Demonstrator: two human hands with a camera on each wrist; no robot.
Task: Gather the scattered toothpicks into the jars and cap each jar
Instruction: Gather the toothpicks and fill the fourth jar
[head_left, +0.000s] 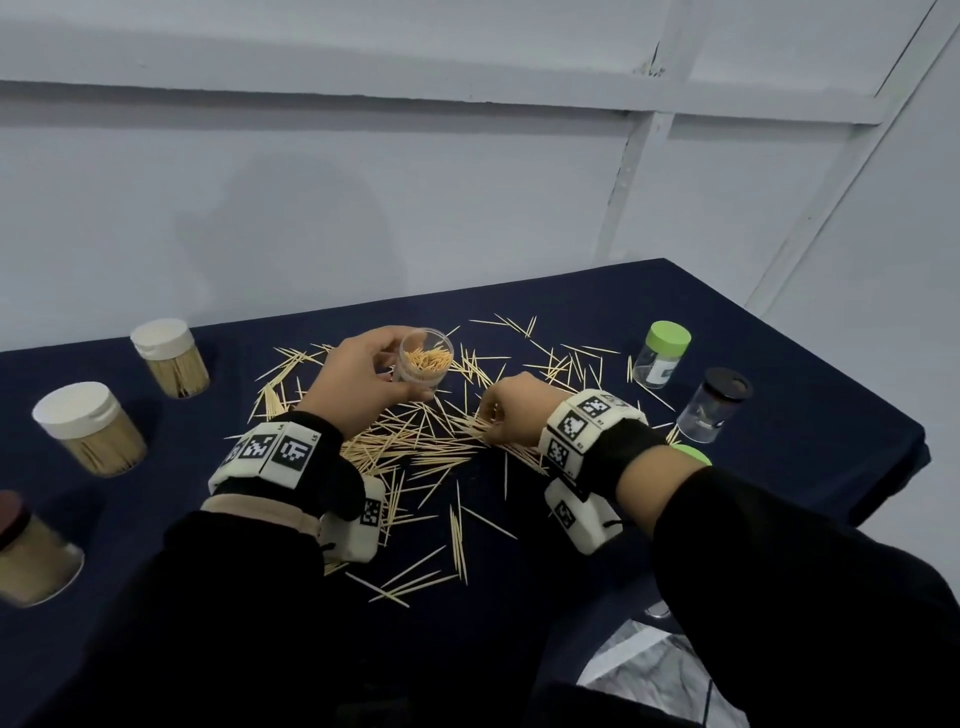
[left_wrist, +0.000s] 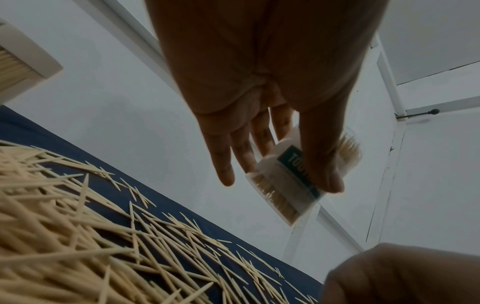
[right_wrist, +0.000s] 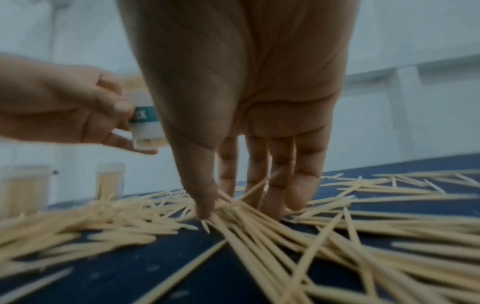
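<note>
Loose toothpicks (head_left: 415, 441) lie scattered across the dark blue tablecloth (head_left: 727, 322). My left hand (head_left: 400, 376) grips a small clear jar (head_left: 425, 359) without a cap, held above the pile and tilted, with toothpicks inside. In the left wrist view the thumb and fingers (left_wrist: 322, 164) wrap round the labelled jar (left_wrist: 283, 191). My right hand (head_left: 487, 422) reaches down onto the pile. In the right wrist view its thumb and fingertips (right_wrist: 272, 197) pinch a bundle of toothpicks (right_wrist: 233, 211) against the cloth, with the jar (right_wrist: 145, 127) up at the left.
Two full white-capped jars (head_left: 169, 358) (head_left: 88, 428) and a brown-capped one (head_left: 26, 545) stand at the left. A green-capped jar (head_left: 662, 361) and a black-capped jar (head_left: 717, 405) stand at the right near the table edge. A loose green cap (head_left: 693, 453) peeks out behind my right wrist.
</note>
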